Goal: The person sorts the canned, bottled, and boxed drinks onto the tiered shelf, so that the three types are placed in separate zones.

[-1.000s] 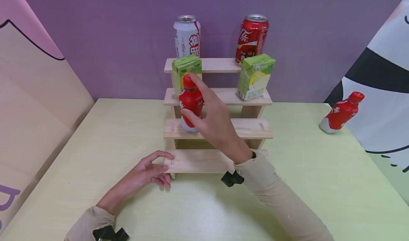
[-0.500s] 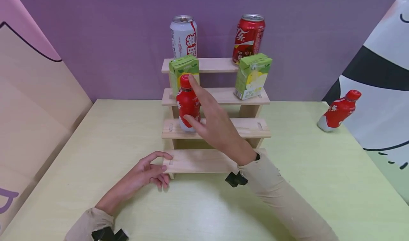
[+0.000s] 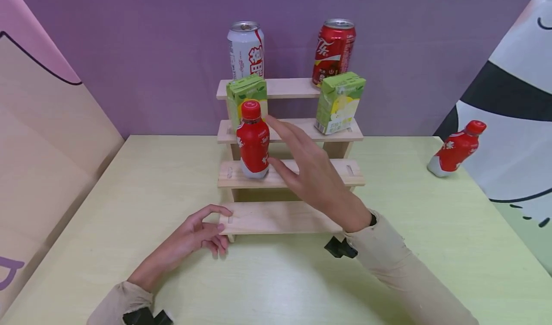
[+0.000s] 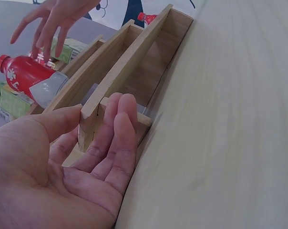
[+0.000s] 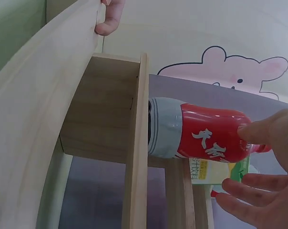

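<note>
A red drink bottle with a white base stands upright at the left of the second step up on a wooden stepped rack. Just right of the bottle is my right hand, its fingers spread and nothing in its grasp; the right wrist view overlaps its thumb with the bottle's upper part. My left hand grips the left end of the lowest step, thumb at the front edge and index finger on top. In the left wrist view its other fingers lie along the step's end.
Two green juice cartons, one on the left and one on the right, stand on the third step. A white can and a red can top the rack. Another red bottle stands by the table's right edge.
My right hand has let go of the red bottle and drawn back to the right and slightly toward me. The bottle stays on its step; the left hand keeps its place.
</note>
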Demonstrator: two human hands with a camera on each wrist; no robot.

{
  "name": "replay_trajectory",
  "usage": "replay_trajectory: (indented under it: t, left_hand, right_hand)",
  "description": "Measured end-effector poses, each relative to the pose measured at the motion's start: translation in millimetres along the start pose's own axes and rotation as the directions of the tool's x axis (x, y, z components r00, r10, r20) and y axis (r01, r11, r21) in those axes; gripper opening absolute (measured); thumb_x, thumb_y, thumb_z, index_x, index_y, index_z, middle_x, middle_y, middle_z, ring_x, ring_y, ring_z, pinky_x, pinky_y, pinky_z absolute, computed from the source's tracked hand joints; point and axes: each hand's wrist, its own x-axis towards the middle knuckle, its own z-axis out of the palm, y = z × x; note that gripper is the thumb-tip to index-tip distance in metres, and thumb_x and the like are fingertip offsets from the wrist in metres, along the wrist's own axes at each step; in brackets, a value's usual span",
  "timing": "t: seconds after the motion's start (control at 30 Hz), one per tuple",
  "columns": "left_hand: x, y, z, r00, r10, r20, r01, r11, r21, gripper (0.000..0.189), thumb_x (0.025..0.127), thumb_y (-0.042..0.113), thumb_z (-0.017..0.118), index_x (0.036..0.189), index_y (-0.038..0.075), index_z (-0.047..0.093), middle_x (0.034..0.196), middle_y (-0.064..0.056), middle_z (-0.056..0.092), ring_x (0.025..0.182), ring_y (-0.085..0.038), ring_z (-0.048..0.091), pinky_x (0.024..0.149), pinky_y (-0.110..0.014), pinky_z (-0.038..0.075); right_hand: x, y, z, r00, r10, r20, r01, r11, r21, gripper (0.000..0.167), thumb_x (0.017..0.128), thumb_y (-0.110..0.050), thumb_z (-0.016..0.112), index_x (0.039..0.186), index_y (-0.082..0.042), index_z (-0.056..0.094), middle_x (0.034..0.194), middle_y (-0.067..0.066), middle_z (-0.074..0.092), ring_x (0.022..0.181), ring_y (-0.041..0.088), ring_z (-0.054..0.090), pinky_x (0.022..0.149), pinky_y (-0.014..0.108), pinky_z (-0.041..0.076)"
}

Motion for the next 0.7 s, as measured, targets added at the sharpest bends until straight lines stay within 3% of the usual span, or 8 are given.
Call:
replay_trajectory:
  t: [0.4,0.7]
  left_hand:
    - [0.0,-0.8,0.4,1.0,-0.001,0.005,0.001,1.0,-0.004,0.037,0.104,0.013,0.052,0.139,0.007,0.042,0.092,-0.027,0.068,0.078,-0.03,0.068,0.07,-0.037,0.058]
    - [-0.2,-1.2,0.2,1.0,0.002,0.005,-0.002,1.0,-0.005,0.036,0.104,0.013,0.052,0.139,0.007,0.043,0.092,-0.028,0.068,0.078,-0.031,0.068,0.069,-0.038,0.058]
  right_hand:
    - [-30.8,5.2,-26.9,0.999,-0.006,-0.043,0.003,0.997,-0.08,0.074,0.086,-0.005,0.076,0.151,-0.012,0.041,0.147,0.006,0.05,0.133,0.023,0.05,0.106,0.044,0.045]
    - [-46.4,18.4,-52.2,0.987,-0.019,-0.16,0.002,0.994,-0.109,0.071,0.084,0.003,0.075,0.147,-0.006,0.044,0.14,0.01,0.057,0.112,0.024,0.061,0.1,0.038,0.047]
